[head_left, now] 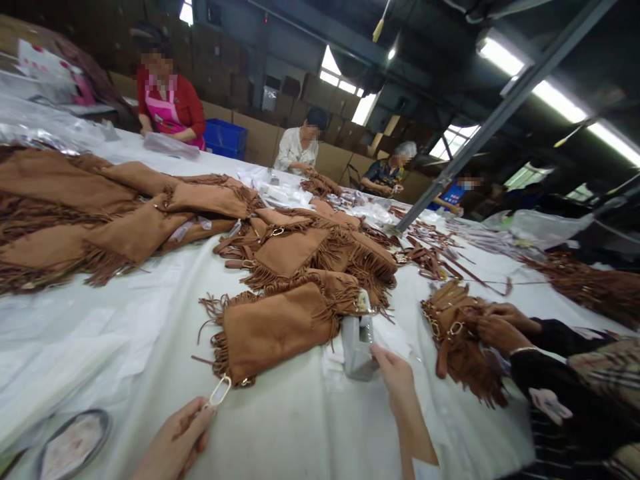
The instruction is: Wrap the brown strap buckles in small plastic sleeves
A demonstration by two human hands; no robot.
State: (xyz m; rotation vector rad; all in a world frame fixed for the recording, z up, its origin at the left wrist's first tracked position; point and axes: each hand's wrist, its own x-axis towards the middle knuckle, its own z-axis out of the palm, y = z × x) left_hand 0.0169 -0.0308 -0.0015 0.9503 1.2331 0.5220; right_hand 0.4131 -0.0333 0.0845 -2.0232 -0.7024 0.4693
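A: Left hand (177, 437)?
B: Pinching 1 gold ring (220, 391), near corner of 1 fringed bag (280, 330); bag on white table (280, 427).
A: Right hand (400, 383)?
B: Against 1 tape dispenser (351, 365); grip, cannot tell.

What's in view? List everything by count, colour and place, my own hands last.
Front bag: one, brown, near middle
Gold ring: one, gold, front bag's lower left corner
Tape dispenser: one, grey, right of front bag
Piled bags: many, brown, left and middle
Straps: many, brown, right of pile
Table: one, white, throughout
Blue crate: one, blue, far side
Co-workers: four, red, white, dark and blue clothes, far side
Neighbour's hands: two, dark sleeves, right, on brown fringed leatherwork
Post: one, grey, slanting, upper right
Strip lights: several, white, upper right
Left hand: one, bare, holding gold ring
Right hand: one, bare, at tape dispenser
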